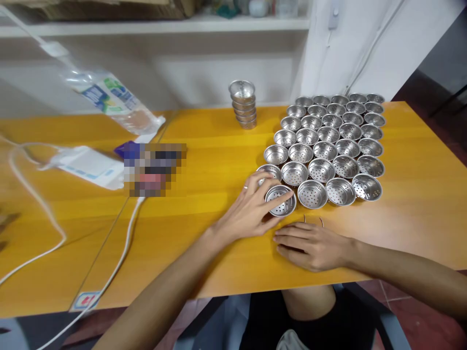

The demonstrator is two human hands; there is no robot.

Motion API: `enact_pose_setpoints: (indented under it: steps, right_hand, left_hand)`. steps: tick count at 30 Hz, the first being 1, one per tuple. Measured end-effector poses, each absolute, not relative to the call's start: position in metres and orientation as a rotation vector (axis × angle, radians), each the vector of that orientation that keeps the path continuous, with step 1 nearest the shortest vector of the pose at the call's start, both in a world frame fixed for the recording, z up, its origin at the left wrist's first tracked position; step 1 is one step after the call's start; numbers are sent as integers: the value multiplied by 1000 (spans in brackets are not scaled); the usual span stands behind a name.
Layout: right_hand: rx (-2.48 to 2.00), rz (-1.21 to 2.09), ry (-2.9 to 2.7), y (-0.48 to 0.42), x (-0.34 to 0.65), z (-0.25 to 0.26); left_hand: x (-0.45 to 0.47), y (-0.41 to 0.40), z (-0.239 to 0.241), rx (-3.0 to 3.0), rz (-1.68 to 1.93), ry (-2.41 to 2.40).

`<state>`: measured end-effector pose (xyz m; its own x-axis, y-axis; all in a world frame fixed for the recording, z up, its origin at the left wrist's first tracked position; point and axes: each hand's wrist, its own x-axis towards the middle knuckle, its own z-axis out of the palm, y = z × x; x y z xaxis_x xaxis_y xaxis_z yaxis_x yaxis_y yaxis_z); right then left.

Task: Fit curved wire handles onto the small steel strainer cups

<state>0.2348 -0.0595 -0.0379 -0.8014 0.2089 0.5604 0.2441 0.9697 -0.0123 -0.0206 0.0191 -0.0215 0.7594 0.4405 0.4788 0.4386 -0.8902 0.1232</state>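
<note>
My left hand [257, 204] is closed around a perforated metal cup [280, 201] at the front left corner of a block of such cups. Its thumb and fingers grip the rim from either side. My right hand [310, 245] lies palm down just in front of the block, its fingers bent and close together. Two thin curved ends of a bent wire [321, 222] stick out beyond its knuckles; the rest is hidden under the hand. The other perforated cups [325, 150] stand upright in rows with their open tops upward.
A stack of nested cups [243, 104] stands near the wall on the yellow table [204, 194]. To the left are a tilted plastic bottle [113, 99], a white power strip [89, 165], a white cable [127, 238] and a blurred-out patch. A shelf [156, 26] runs along the back.
</note>
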Motion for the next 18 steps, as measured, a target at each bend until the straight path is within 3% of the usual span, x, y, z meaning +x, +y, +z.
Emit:
enact_pose_setpoints:
  steps: [18]
  right_hand:
    - [-325, -156, -2555, -60, 236, -35]
  left_hand:
    - [-17, 19, -21, 2885, 796, 713]
